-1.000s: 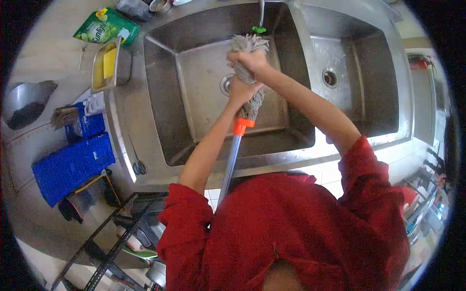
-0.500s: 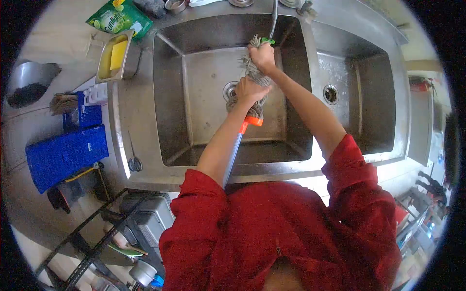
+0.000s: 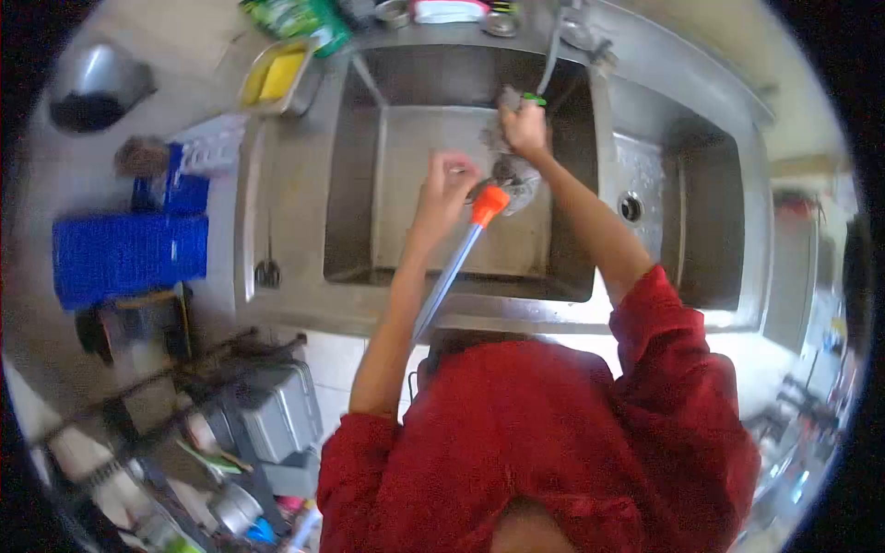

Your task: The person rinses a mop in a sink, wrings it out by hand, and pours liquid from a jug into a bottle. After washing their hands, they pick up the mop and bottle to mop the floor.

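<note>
A string mop (image 3: 521,175) with grey strands, an orange socket and a pale blue handle rests in the large sink basin (image 3: 406,212). Its handle slants over the front rim towards my body. My right hand (image 3: 527,129) is closed around the upper strands, close to a green piece (image 3: 533,99) at the lower end of a grey hose or spout (image 3: 553,60). Left of the mop head, my left hand (image 3: 447,189) is off the strands, its fingers loosely bent and apart with nothing in them. Motion blurs both hands a little.
A second basin (image 3: 710,203) lies to the right. On the left counter are a metal tray (image 3: 304,92) with a yellow sponge (image 3: 282,76) and a dark slotted utensil (image 3: 267,272). A green pouch (image 3: 309,23) stands behind; blue crates (image 3: 129,253) are further left.
My left hand has let go of the mop strands and moved left of them, opening. My right hand keeps its hold. The camera view has shifted, and the mop's orange socket sits higher in view.
</note>
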Demonstrator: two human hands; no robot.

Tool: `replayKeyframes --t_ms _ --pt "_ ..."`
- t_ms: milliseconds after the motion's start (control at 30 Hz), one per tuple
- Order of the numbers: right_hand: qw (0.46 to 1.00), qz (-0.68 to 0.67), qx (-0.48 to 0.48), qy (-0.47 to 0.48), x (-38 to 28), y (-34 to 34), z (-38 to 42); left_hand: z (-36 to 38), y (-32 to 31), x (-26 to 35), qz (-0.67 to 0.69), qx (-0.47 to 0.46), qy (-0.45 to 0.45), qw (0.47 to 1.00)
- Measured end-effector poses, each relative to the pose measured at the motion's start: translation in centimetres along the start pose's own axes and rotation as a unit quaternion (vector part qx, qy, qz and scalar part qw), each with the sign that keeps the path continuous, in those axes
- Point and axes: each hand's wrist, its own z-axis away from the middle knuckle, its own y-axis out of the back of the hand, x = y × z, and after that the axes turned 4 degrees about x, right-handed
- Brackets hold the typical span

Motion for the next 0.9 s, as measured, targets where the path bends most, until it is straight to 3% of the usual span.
replayKeyframes --t_ms 33,67,133,200,233,300,333,367,400,433,467,533,567,600,667,700,733,767,800,867,900 --pt "0.998 0.032 0.039 0.039 0.1 0.1 0.3 3.1 0.7 4.7 0.041 0.0 0.057 0.998" --pt "1.0 0.012 0.019 0.018 0.0 0.4 0.4 6.4 1.4 7.6 0.086 0.004 0.111 0.99" --pt "0.997 0.032 0.033 0.067 1.7 -0.2 0.1 13.5 3.3 7.7 0.173 -0.109 0.186 0.961" --pt "0.996 -0.004 -0.072 0.055 -0.5 2.1 1.2 20.6 4.5 6.0 0.14 -0.142 0.257 0.946" --pt "0.989 -0.037 -0.097 0.104 -0.7 2.9 1.5 24.2 4.9 3.8 0.132 -0.106 0.348 0.922" --pt "0.964 -0.091 -0.048 0.244 0.1 2.0 1.1 31.9 5.6 -4.4 0.11 0.051 0.362 0.924" --pt "0.965 -0.123 -0.124 0.196 -0.8 3.4 1.7 35.4 7.1 -11.9 0.201 0.198 0.252 0.926" --pt "0.959 -0.163 -0.154 0.176 2.4 1.5 -0.2 38.7 8.7 -18.9 0.271 0.306 0.11 0.906" --pt "0.957 -0.172 -0.158 0.173 4.3 1.5 -1.0 37.2 9.1 -12.8 0.44 0.402 0.065 0.8" --pt "0.954 -0.186 -0.159 0.173 4.5 1.1 -1.3 34.1 10.4 -5.4 0.586 0.473 0.01 0.658" --pt "0.951 -0.193 -0.161 0.177 3.0 2.6 0.0 33.1 11.7 -3.9 0.557 0.47 -0.04 0.684" --pt "0.959 -0.226 -0.154 -0.075 -1.0 7.5 3.4 32.2 13.9 -3.5 0.522 0.471 -0.098 0.704" --pt "0.906 -0.383 -0.139 -0.116 0.7 6.2 2.8 32.1 14.9 -4.5 0.49 0.486 -0.087 0.719" --pt "0.87 -0.457 -0.127 -0.136 4.8 3.6 0.8 31.7 16.2 -5.3 0.457 0.499 -0.08 0.732" --pt "0.956 -0.272 -0.075 -0.076 5.0 4.3 2.4 30.7 18.3 -7.3 0.341 0.5 -0.045 0.795" --pt "0.954 -0.278 -0.083 -0.071 6.8 3.3 2.4 30.0 19.2 -7.6 0.341 0.533 -0.011 0.774" --pt "0.951 -0.298 -0.08 0.024 9.8 1.2 1.1 28.7 20.0 -7.8 0.343 0.563 0.021 0.751" --pt "0.937 -0.319 -0.071 0.121 10.7 -0.2 -0.1 27.4 20.8 -8.0 0.356 0.549 0.037 0.756" --pt "0.933 -0.327 -0.071 0.13 10.2 -0.2 -0.4 26.3 21.4 -8.0 0.369 0.532 0.054 0.76" --pt "0.979 -0.091 -0.12 0.134 9.5 0.5 -0.7 24.5 22.2 -7.1 0.39 0.541 0.036 0.745" --pt "0.978 -0.092 -0.119 0.143 8.7 1.4 -0.5 24.5 22.4 -7.0 0.412 0.55 0.031 0.726"
